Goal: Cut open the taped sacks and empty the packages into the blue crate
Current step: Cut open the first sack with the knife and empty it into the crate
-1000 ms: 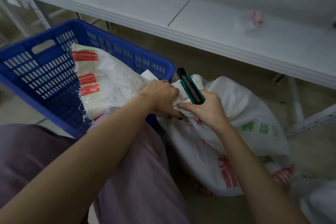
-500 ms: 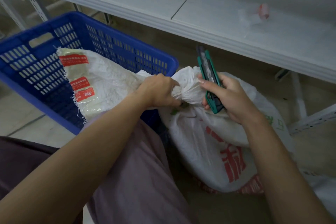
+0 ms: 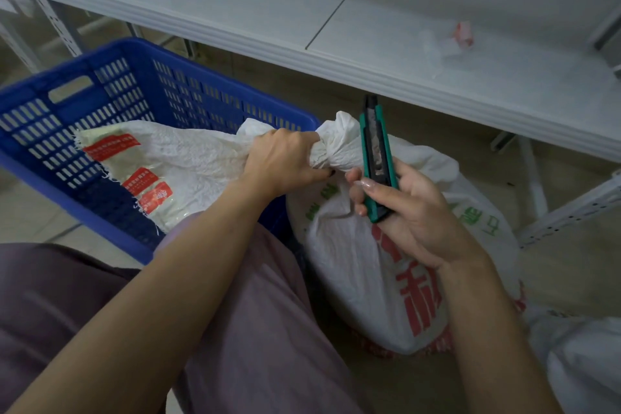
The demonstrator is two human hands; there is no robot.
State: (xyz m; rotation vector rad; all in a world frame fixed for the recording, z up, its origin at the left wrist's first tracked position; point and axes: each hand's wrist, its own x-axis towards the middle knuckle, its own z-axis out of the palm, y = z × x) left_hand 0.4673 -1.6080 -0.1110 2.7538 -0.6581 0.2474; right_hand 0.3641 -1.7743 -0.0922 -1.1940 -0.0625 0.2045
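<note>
Beside the blue crate (image 3: pixel 174 77), just off its near right corner, a tied white woven sack (image 3: pixel 379 265) stands on the floor, printed with red and green characters. The left hand (image 3: pixel 282 161) is clenched around the sack's gathered neck, just below the bunched topknot (image 3: pixel 339 141), pulling it up and taut. The right hand (image 3: pixel 413 215) is wrapped around a green utility knife (image 3: pixel 378 161), held upright with its tip pointing away from the person and its body just beside the knot. I cannot tell whether any blade is extended.

To do this well, I would judge the cut belongs at the binding under the knot, with the blade drawn away from the left fingers (image 3: pixel 319 174), which sit very close to where the edge must go. Keeping the neck stretched should let a shallow stroke part the tie without slicing down into the packages inside. Whether tape or a cord closes it is hidden by the fist.

By my count: one crate; one flattened sack (image 3: pixel 188 165) with red labels draped inside it, near its right wall; one tied sack in hand; and part of one more white sack (image 3: pixel 584 363) at the lower right corner of the view. One knife. No loose packages show in the crate yet
</note>
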